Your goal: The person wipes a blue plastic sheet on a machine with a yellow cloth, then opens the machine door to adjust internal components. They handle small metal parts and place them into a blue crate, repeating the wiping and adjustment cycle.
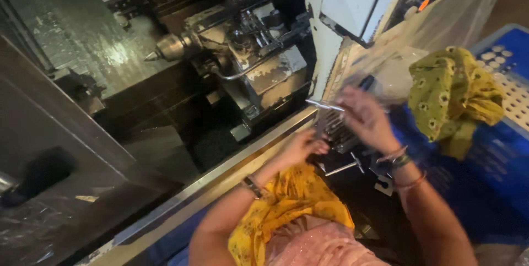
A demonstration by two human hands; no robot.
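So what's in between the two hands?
In the head view, a thin metal rod sits at the right hand fingertips, above the left hand. Between them is a dark ribbed metal part, blurred.

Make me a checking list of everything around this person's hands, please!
Surface: long metal ledge along the machine front.
Job's things: thin shiny metal rod, blurred, at the right hand's fingers.
Clutter: yellow flowered cloth on blue perforated plastic crate; small metal T-shaped tool.
Hands: left hand curled below the rod; right hand raised, grip unclear.
Cables: nothing seen.
Surroundings: grey lathe-like machine with pointed chuck.
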